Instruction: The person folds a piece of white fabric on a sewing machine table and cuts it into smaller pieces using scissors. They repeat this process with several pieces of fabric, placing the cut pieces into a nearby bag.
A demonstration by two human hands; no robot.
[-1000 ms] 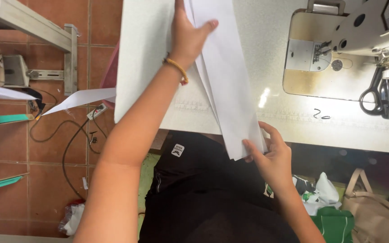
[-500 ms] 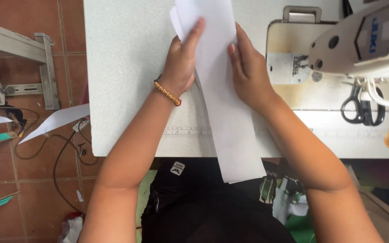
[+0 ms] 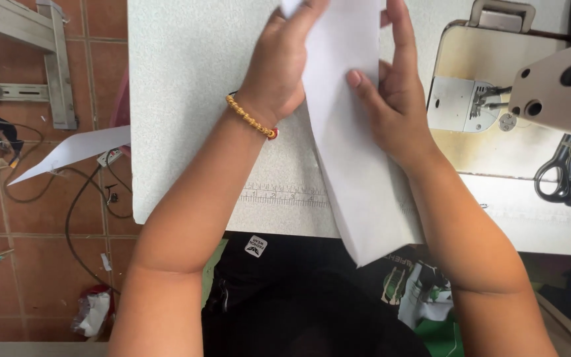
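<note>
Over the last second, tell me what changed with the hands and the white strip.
The right hand left the strip's near end at the table edge and moved up beside the left hand; both now press flat on the strip, which lies lengthwise with its near end overhanging the table. The left hand stayed on the strip throughout. The sewing machine and scissors kept their places.

White fabric strip [image 3: 355, 165] flat on table, lower end overhanging edge.
</note>
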